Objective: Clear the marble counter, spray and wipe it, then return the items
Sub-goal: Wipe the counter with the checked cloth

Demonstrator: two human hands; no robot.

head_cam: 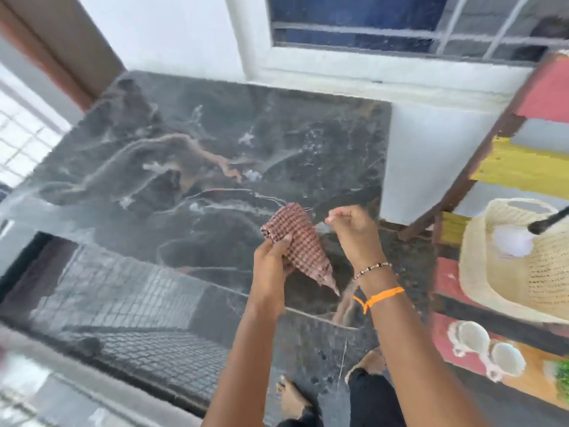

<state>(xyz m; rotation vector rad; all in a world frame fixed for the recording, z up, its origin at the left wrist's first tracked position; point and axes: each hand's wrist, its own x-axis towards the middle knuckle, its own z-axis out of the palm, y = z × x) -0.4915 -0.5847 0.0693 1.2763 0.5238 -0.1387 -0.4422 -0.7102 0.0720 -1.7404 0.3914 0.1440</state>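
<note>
- One dark marble counter (191, 155) fills most of the view, its veined top bare and streaked with pale and rusty lines; it stands against a white wall under a window (363, 29).
- Beside the counter on the right stands a painted bench (523, 167) with red, yellow and grey slats.
- A cream woven basket (492, 272) sits on the bench, with something white inside it.
- Two white cups (486, 346) lie on the bench nearer the person, side by side.
- A checked red-brown cloth (300, 241), bunched up, is held just above the counter's near right corner.
- The left hand (271, 263) grips the cloth, fingers curled round its lower edge and thumb pressed on top.
- The right hand (354, 229) is closed into a loose fist just beside the cloth; blur hides whether it pinches a corner of it, so I cannot tell.
- An orange thread (378, 298) and a beaded bracelet (372, 269) circle the right wrist.
</note>
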